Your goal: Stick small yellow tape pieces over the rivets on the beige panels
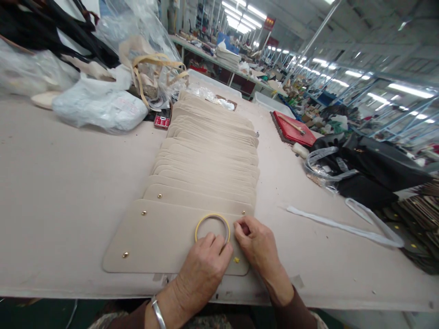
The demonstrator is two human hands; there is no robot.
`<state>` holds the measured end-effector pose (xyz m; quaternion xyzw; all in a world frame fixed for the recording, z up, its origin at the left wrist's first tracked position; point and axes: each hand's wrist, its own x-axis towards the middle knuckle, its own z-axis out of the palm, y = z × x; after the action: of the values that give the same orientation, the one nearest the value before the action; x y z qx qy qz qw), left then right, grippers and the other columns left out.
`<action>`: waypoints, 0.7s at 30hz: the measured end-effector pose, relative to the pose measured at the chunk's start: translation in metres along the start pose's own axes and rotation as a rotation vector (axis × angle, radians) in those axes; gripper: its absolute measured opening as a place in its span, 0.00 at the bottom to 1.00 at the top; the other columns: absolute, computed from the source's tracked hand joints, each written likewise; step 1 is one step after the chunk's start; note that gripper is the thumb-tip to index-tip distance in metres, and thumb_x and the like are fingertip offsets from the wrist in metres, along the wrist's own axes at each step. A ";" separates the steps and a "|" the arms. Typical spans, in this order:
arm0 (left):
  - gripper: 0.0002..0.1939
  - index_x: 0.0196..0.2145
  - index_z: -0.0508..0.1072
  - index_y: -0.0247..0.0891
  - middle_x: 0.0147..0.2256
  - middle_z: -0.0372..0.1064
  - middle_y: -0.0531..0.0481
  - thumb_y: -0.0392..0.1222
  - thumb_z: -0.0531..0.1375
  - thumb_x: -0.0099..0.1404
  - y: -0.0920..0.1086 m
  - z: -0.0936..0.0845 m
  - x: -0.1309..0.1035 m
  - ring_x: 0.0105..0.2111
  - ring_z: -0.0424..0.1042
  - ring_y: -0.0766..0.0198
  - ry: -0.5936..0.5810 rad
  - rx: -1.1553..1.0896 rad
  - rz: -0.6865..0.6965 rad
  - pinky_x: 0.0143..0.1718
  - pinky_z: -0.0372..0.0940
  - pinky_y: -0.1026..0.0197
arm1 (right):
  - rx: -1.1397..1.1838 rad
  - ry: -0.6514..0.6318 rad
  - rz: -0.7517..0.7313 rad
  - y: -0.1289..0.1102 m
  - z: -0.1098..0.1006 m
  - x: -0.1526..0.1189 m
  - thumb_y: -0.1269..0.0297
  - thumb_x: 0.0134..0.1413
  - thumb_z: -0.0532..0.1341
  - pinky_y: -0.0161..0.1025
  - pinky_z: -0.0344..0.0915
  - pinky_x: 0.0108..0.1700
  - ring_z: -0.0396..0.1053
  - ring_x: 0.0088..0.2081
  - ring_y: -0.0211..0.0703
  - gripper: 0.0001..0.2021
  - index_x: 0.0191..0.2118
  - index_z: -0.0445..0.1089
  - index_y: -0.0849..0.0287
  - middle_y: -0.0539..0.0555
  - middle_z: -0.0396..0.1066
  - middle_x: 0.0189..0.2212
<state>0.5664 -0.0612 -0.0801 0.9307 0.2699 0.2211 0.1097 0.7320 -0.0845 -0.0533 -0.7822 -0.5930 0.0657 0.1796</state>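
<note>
Clear plastic bags at far left, pale wrapped contents, details unclear. Shallow translucent plastic bin at far right, contents unclear. Black bags at right, partly wrapped in clear plastic.

Beige flat panel with rounded near corners lies at the near edge of the pale table, near centre; brass-coloured studs and a small yellow piece on it. Overlapping beige panels run from it toward the far side. Red flat item with a stick-like tool at far right; white strip at right, apart from the panels. Both hands cover part of the front panel.

Front panel's long axis runs left-right, straighter edge far. Yellow-edged tape roll over it, ring opening toward camera.

Left hand pinches the roll's near side. Right hand: thumb and index pressed together by the right stud; can't tell if anything's between.
</note>
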 end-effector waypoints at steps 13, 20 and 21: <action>0.14 0.53 0.67 0.38 0.37 0.75 0.48 0.33 0.54 0.70 -0.011 -0.028 -0.015 0.36 0.74 0.66 0.323 -0.431 0.001 0.39 0.69 0.67 | 0.317 -0.052 -0.029 -0.004 -0.014 -0.042 0.67 0.58 0.60 0.34 0.65 0.34 0.70 0.29 0.39 0.06 0.41 0.71 0.58 0.50 0.73 0.29; 0.20 0.60 0.58 0.36 0.35 0.76 0.49 0.37 0.51 0.72 -0.001 -0.029 -0.024 0.30 0.76 0.66 0.281 -0.346 -0.038 0.33 0.69 0.68 | 0.467 0.072 -0.500 -0.019 -0.024 -0.053 0.75 0.61 0.56 0.36 0.67 0.44 0.69 0.41 0.41 0.11 0.48 0.67 0.57 0.55 0.72 0.40; 0.19 0.59 0.58 0.36 0.34 0.76 0.48 0.38 0.51 0.72 0.000 -0.028 -0.026 0.30 0.76 0.66 0.282 -0.324 -0.030 0.33 0.69 0.68 | 0.455 0.071 -0.527 -0.020 -0.023 -0.054 0.75 0.61 0.56 0.36 0.67 0.44 0.69 0.41 0.41 0.11 0.47 0.67 0.57 0.55 0.72 0.39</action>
<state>0.5336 -0.0732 -0.0651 0.8568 0.2572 0.3878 0.2222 0.7059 -0.1356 -0.0306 -0.5440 -0.7380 0.1203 0.3806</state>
